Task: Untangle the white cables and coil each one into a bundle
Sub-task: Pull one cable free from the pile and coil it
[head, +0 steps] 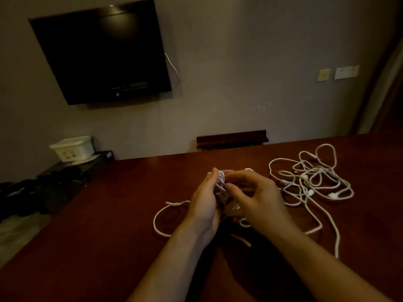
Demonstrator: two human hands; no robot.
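Coiling is under way: the left hand (205, 201) grips a small bundle (220, 179) while the right hand (259, 199) pinches its cord, and the loose tail (159, 216) beside the left hand likely needs winding on next.

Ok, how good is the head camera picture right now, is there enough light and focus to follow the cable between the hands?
Head view: dim, warm light; the coil between the left hand and the right hand is soft and partly hidden by fingers. The tangled cables on the table read clearly, white on dark red. Wide-angle bending tilts the TV; a small glare spot sits on its top edge.
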